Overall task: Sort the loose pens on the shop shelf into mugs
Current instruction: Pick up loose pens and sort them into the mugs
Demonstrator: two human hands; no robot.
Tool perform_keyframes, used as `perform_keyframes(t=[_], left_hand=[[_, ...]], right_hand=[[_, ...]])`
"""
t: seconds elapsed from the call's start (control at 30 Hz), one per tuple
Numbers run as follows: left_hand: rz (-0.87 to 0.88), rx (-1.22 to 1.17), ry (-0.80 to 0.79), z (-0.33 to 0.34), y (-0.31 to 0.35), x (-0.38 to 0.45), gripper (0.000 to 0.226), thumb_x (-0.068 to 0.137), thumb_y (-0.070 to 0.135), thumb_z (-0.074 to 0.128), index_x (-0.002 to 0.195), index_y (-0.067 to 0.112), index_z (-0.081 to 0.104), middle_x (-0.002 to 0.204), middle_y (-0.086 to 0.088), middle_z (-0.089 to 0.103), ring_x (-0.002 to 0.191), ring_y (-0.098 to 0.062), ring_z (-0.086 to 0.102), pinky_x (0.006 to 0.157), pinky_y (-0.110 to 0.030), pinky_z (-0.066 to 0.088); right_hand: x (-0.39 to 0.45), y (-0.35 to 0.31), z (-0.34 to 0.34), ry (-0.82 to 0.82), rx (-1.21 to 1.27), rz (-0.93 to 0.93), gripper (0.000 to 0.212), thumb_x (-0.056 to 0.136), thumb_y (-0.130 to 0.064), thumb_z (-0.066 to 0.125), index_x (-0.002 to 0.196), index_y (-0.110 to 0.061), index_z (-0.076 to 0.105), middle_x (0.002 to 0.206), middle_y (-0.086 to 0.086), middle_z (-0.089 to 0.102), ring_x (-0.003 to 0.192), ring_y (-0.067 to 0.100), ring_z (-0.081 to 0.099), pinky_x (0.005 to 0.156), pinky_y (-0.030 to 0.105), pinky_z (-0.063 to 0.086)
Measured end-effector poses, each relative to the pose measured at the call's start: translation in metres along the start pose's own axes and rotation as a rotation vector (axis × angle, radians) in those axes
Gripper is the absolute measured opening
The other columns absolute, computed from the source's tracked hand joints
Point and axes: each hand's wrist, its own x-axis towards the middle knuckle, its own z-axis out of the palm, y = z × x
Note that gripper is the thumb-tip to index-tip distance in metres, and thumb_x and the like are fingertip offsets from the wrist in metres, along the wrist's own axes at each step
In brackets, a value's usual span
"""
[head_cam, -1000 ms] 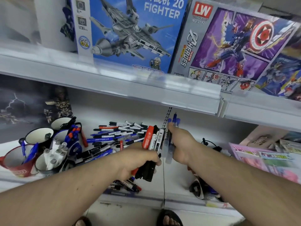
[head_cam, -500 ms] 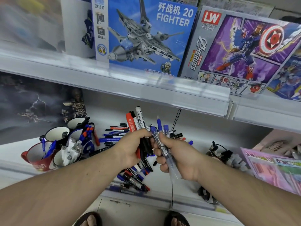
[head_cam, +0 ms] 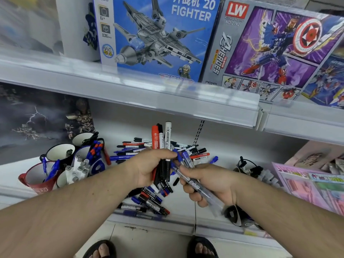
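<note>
Nearest me, over the shelf's front edge, my right hand (head_cam: 208, 181) is curled round a few clear-barrelled blue pens (head_cam: 188, 164), their blue caps pointing up and away from me. Just beside it my left hand (head_cam: 149, 166) is clamped on a fistful of markers (head_cam: 162, 144), red, black and white, standing nearly upright above my knuckles. The two bundles touch or nearly touch where the caps cross.

These are light, stiff plastic sticks, I judge, smooth enough to slide out of a loose fist, so I would grip each bundle round the middle of the barrels, not at the caps, which could pull off.

Below my hands a loose pile (head_cam: 150, 201) of blue, black and red pens lies close to the front edge of the shelf (head_cam: 186, 218), and more pens (head_cam: 134, 148) fan out toward the back. At the shelf's left end stand the mugs (head_cam: 61, 153): a red one at the front with blue pens in it, a pale one packed with grey-capped markers, and others behind holding blue and orange caps. They are crowded together, so I judge dropping pens in calls for care not to tip one.

At the right end lie dark cables (head_cam: 249, 168) and pink packets (head_cam: 305, 185). A dark figure poster (head_cam: 37, 118) leans at the back left. The upper shelf (head_cam: 130, 90) carries toy boxes (head_cam: 158, 34). The shelf surface is smooth, pale, and shallow.
</note>
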Motion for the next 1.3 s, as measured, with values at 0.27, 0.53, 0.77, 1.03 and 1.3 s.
perform_keyframes(t=[0.27,0.53,0.77,1.03,1.3], left_hand=[[0.099,-0.145,0.18,0.005,0.001,0.016,0.023,0.085,0.009,0.07,0.107,0.003,0.068,0.078,-0.009,0.073,0.062,-0.015,0.069,0.054,-0.028,0.054],[0.134,-0.257,0.308,-0.002,0.008,0.032,0.011,0.088,0.009,0.066,0.098,0.007,0.062,0.079,-0.012,0.072,0.056,-0.017,0.066,0.052,-0.027,0.054],[0.126,-0.189,0.173,0.04,-0.006,0.032,0.012,0.09,0.004,0.064,0.101,0.002,0.062,0.094,-0.024,0.072,0.059,-0.023,0.069,0.048,-0.027,0.053],[-0.001,-0.114,-0.056,0.065,-0.014,0.032,0.005,0.087,0.005,0.064,0.092,0.006,0.064,0.074,-0.008,0.064,0.06,-0.015,0.062,0.053,-0.025,0.05],[0.047,0.002,-0.02,0.065,-0.012,0.038,0.016,0.084,0.001,0.069,0.085,0.015,0.062,0.067,-0.006,0.061,0.057,-0.017,0.058,0.054,-0.026,0.049]], right_hand=[[-0.006,0.018,-0.01,-0.069,-0.133,-0.017,0.034,0.078,-0.02,0.071,0.105,-0.009,0.054,0.06,-0.002,0.049,0.052,0.011,0.044,0.046,0.019,0.037],[-0.006,0.032,-0.028,0.026,0.343,-0.026,0.006,0.097,-0.008,0.051,0.097,-0.01,0.057,0.073,0.008,0.062,0.065,0.026,0.066,0.063,0.038,0.057],[0.006,0.043,-0.014,0.323,0.456,-0.088,0.023,0.091,-0.032,0.068,0.091,-0.01,0.061,0.065,0.005,0.054,0.047,0.015,0.042,0.046,0.028,0.043],[0.003,0.046,-0.015,0.35,0.465,-0.237,0.016,0.092,-0.024,0.068,0.091,-0.008,0.066,0.066,0.008,0.054,0.046,0.018,0.043,0.048,0.029,0.043],[-0.007,0.037,-0.038,0.406,0.283,-0.166,0.019,0.081,0.011,0.05,0.077,-0.008,0.052,0.061,0.007,0.046,0.046,0.021,0.044,0.051,0.03,0.043]])
